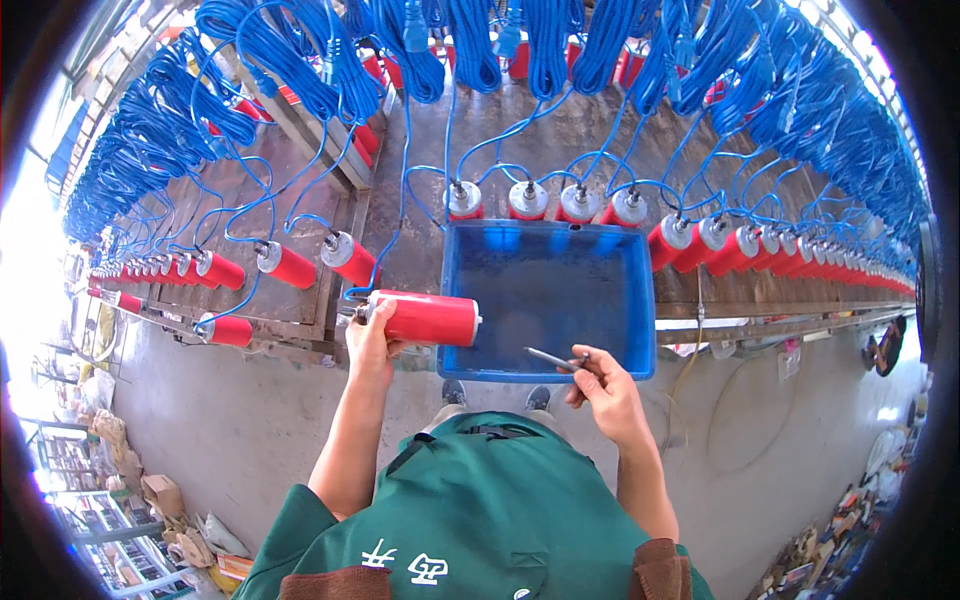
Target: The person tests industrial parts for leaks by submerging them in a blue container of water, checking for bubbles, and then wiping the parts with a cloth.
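My left hand is closed around the capped end of a red cylinder, which lies sideways over the left rim of a blue plastic tray. A blue cable runs up from that cylinder's cap. In my right hand, a thin grey pointed rod is pinched between thumb and fingers; its exact kind I cannot tell. The rod's tip points left over the tray's near side, apart from the cylinder. Inside the tray the surface looks dark, perhaps wet.
Several more red cylinders with silver caps line the edge of a brown metal bench, each on a blue cable. Coiled blue cables hang across the far side. Boxes and bags lie on the floor at left; clutter stands at right.
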Motion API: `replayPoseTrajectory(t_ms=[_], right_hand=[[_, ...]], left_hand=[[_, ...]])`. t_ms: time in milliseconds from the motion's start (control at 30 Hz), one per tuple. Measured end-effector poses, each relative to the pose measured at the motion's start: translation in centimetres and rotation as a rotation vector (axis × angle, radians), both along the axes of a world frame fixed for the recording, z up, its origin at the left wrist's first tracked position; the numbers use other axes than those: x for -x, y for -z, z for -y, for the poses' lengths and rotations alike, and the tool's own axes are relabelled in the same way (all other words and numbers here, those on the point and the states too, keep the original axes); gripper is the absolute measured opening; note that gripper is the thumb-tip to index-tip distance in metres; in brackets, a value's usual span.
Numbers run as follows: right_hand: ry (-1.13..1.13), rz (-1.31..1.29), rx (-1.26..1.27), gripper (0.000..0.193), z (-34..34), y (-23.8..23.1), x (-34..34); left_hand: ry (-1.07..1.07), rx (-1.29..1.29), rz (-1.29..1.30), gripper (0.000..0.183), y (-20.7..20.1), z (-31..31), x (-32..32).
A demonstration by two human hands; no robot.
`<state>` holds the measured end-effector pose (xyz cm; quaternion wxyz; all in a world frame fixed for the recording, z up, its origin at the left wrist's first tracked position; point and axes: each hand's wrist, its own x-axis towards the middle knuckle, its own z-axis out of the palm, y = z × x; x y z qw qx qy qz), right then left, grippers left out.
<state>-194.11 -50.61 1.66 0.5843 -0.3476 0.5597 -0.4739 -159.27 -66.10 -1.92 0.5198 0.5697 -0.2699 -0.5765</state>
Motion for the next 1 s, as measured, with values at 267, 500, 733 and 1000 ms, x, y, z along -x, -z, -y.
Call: replayPoseTrajectory(t_ms=[267, 500, 733, 1000], right_hand=[[0.12, 0.134, 0.074, 0.023, 3.8, 3.1, -1.4], [0.153, 0.064, 0.22, 0.019, 7.3, 3.9, -4.2], [0.138, -0.02, 0.213, 0.016, 9.1, 3.8, -5.6], [0.134, -0.072, 0.208, 0.02, 9.3, 3.6, -5.6]], left_hand=[[0.163, -0.171, -0.214, 0.064, 3.0, 0.6, 0.0], [0.254, -0.143, -0.283, 0.067, 2.3, 0.5, 0.4], [0.275, -0.139, -0.292, 0.068, 2.9, 0.8, 0.0], [0.272, -0.136, -0.329, 0.067, 3.1, 0.9, 0.0]])
